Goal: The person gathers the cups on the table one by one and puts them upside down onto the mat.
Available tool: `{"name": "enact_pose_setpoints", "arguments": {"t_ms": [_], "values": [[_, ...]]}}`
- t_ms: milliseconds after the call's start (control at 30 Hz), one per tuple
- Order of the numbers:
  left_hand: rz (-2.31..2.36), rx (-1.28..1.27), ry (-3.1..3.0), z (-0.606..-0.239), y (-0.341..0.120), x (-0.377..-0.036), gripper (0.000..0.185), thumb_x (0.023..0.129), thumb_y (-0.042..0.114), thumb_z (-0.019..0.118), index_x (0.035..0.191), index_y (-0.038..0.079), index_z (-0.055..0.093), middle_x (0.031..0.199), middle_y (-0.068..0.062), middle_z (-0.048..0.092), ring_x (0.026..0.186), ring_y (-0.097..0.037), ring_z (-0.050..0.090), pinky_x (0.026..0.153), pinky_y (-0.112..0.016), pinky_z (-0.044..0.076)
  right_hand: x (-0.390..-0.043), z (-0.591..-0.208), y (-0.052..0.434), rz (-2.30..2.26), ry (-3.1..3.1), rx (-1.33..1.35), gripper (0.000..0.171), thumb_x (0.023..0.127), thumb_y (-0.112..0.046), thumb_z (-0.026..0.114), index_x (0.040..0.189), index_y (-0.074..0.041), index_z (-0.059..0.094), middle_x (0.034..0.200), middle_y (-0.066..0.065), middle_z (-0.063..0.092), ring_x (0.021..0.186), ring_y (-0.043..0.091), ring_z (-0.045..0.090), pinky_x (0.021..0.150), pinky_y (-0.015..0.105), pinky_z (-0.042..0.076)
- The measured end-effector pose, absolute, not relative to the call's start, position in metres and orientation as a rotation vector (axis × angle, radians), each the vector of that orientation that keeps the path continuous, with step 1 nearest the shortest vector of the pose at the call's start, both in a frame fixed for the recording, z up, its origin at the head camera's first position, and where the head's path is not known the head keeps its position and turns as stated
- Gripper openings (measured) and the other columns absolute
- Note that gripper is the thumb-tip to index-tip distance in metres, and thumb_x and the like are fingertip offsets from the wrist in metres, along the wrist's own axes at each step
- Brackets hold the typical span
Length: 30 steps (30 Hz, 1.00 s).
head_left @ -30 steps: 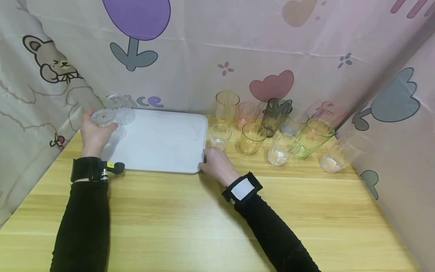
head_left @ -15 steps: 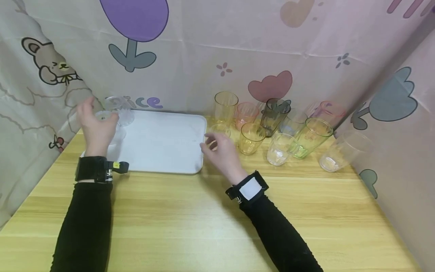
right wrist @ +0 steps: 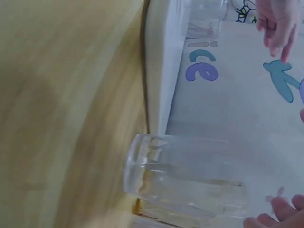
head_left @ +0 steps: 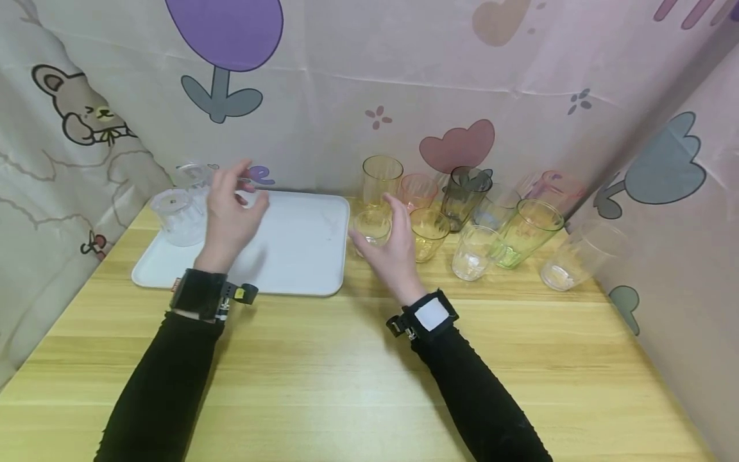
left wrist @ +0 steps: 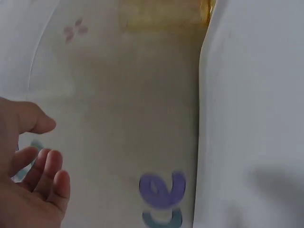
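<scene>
Two clear glasses stand upside down at the left end of the white tray [head_left: 294, 244]; the front glass [head_left: 180, 221] partly covers the back glass [head_left: 195, 174]. My left hand [head_left: 232, 218] hangs over the tray to the right of them, fingers loosely bent, holding nothing. Just right of the tray, a small clear glass [head_left: 371, 226] stands upright. My right hand [head_left: 395, 253] is beside that glass with thumb and fingers spread apart. In the right wrist view, fingertips [right wrist: 280, 211] show near the clear glass [right wrist: 180, 171], with a gap between them.
Several glasses crowd the table's right side: a tall amber one [head_left: 382, 179], a short amber one [head_left: 428, 234], a pink one [head_left: 418, 191], a dark one [head_left: 464, 199], a green one [head_left: 531, 234] and clear ones. Patterned cloth [head_left: 323, 96] hangs behind.
My left hand has let go of the front glass on the tray and moved right. My right hand has left the tray's right edge and spread its fingers by the small clear glass.
</scene>
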<state>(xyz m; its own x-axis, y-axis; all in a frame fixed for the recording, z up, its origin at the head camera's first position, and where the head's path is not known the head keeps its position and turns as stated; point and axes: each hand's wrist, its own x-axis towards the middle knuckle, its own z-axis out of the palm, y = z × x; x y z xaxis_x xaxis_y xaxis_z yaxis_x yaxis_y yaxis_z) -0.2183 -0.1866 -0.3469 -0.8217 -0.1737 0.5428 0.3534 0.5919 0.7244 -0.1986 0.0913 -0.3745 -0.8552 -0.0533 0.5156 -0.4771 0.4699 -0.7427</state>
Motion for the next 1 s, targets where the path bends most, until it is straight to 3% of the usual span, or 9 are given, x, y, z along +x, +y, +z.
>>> {"name": "enact_pose_setpoints", "arguments": {"t_ms": [200,467,767,1000], "values": [[-1.217,-0.359,-2.387,-0.353,-0.157,-0.216,0.05,0.094,0.003,0.067,0.142,-0.002,0.054,0.124,-0.02,0.059,0.103,-0.032,0.061,0.082,-0.036,0.046,-0.202,-0.382,0.096,1.499,-2.418,0.361,0.106,0.082,-0.031,0.088,0.163,-0.01,0.024,0.167,0.012,0.029,0.154,0.03,0.027,0.124,0.056,0.024],[-1.197,-0.594,-2.664,-0.36,-0.127,-0.208,0.047,0.095,0.009,0.069,0.139,-0.003,0.056,0.119,-0.019,0.062,0.101,-0.032,0.062,0.088,-0.044,0.052,-0.206,-0.389,0.098,1.628,-2.463,0.278,0.116,0.082,-0.032,0.089,0.165,-0.005,0.013,0.17,0.017,0.02,0.154,0.037,0.027,0.122,0.056,0.028],[-1.12,-0.77,-2.91,-0.374,-0.108,-0.203,0.043,0.093,0.014,0.074,0.13,-0.005,0.062,0.119,-0.017,0.062,0.101,-0.028,0.063,0.088,-0.041,0.056,-0.212,-0.397,0.101,1.733,-2.529,0.185,0.118,0.082,-0.033,0.088,0.165,-0.004,0.009,0.171,0.019,0.018,0.155,0.036,0.023,0.125,0.052,0.025],[-1.114,-0.843,-3.019,-0.382,-0.099,-0.199,0.045,0.091,0.014,0.075,0.129,-0.006,0.062,0.113,-0.014,0.065,0.095,-0.022,0.064,0.088,-0.038,0.056,-0.215,-0.401,0.103,1.729,-2.577,0.169,0.116,0.083,-0.028,0.087,0.165,-0.004,0.009,0.167,0.02,0.028,0.153,0.037,0.03,0.124,0.049,0.029]]}}
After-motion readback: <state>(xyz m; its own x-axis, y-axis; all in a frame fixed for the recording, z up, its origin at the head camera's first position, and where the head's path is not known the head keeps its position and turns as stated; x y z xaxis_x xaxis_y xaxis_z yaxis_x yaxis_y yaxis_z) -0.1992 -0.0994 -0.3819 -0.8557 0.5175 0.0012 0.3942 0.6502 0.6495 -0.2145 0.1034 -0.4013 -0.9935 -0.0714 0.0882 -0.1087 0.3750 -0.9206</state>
